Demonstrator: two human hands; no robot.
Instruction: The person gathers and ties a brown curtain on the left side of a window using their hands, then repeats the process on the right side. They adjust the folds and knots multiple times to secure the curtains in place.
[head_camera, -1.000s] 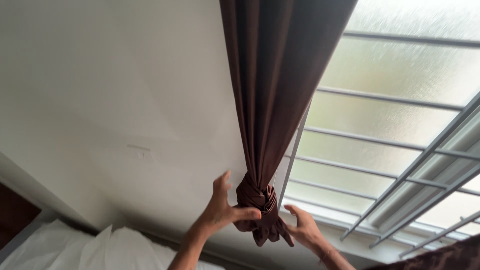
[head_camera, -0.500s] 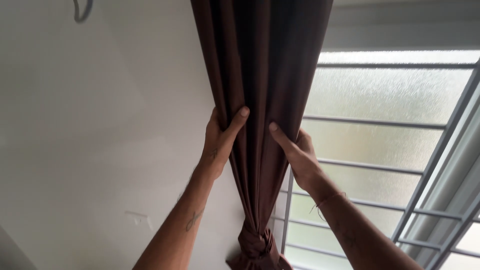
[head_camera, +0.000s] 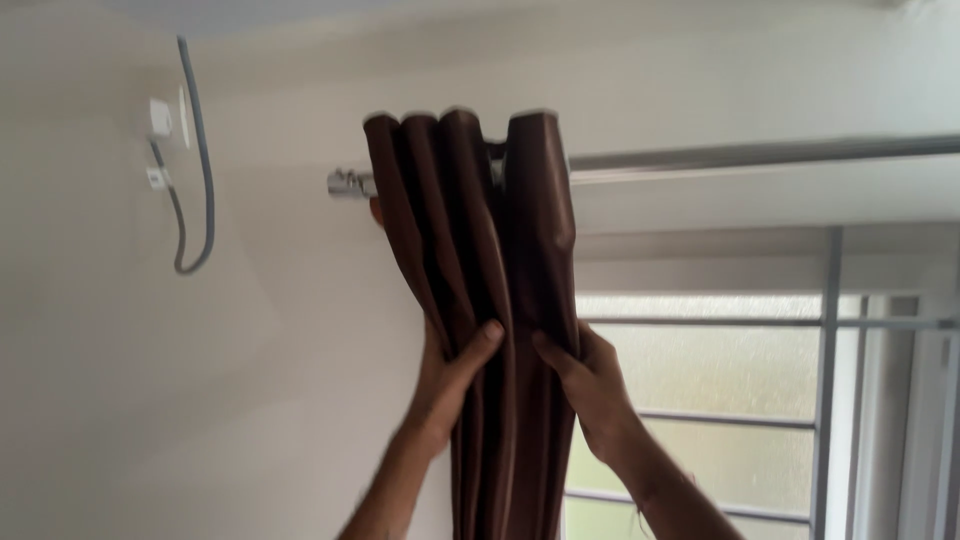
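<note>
Brown curtain (head_camera: 480, 290) hanging bunched at left end of rod (head_camera: 760, 157), beside window (head_camera: 720, 400), long axis running vertical, pleats pointing up to rod. Left hand (head_camera: 452, 372) gripping left folds, thumb pressing front. Right hand (head_camera: 585, 380) closing round right folds. Risk, judging: hard downward tugging straining rod bracket (head_camera: 348, 183), or fabric slipping through fingers. Grey cable (head_camera: 195, 160) looping on wall, well apart.
</note>
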